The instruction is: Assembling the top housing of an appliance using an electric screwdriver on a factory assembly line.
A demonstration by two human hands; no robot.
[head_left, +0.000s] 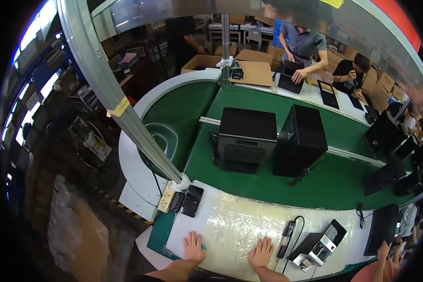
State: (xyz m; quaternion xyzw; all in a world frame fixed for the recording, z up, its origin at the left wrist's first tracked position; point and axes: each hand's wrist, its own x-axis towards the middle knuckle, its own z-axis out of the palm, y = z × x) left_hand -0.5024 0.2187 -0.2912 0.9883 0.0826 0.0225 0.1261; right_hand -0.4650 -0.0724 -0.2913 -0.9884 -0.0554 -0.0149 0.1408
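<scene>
My left hand (193,246) lies flat, fingers spread, on the white plastic-covered bench (235,221) near its front edge. A small blue thing peeks out at its right side; I cannot tell what it is. My right hand (261,252) also rests flat on the bench, holding nothing. An electric screwdriver (285,238) with a black cable lies just right of my right hand. Beyond the bench, two black computer cases (246,138) (300,140) stand on the green conveyor belt (333,181).
A black phone (191,200) and a power strip (167,197) lie at the bench's far left corner beside a slanted metal post (122,108). A black-and-white device (319,245) sits at the right. Another person's hand (385,250) is at lower right. Other people work across the belt with cardboard boxes (254,70).
</scene>
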